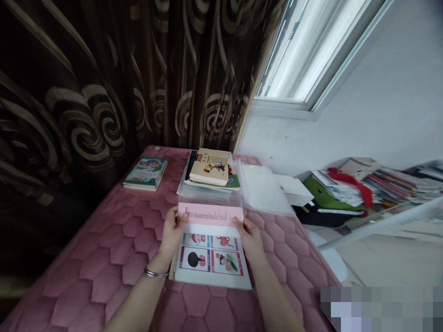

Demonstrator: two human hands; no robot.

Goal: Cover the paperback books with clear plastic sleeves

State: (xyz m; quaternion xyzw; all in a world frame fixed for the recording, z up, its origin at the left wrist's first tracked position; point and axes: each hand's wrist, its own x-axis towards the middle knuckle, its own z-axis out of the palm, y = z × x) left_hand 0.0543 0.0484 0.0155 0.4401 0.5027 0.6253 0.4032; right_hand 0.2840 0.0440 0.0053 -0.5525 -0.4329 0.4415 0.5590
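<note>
A picture book (214,282) lies in front of me with illustrated boxes on its white page. Across its upper part runs a pink printed flap (211,213), and clear plastic film (209,198) reaches beyond that toward the book stack. My left hand (174,227), with a silver bangle on its wrist, grips the flap's left edge, thumb on top. At the right edge my right hand (249,234) pinches the same flap, also thumb on top. The fingers underneath are partly hidden.
Several books (209,171) are stacked beyond my hands, with clear plastic covers (265,189) to their right. Another book (146,173) lies at the left on the pink quilted surface (114,258). A patterned curtain (155,83) hangs behind; piled papers (398,184) stand right.
</note>
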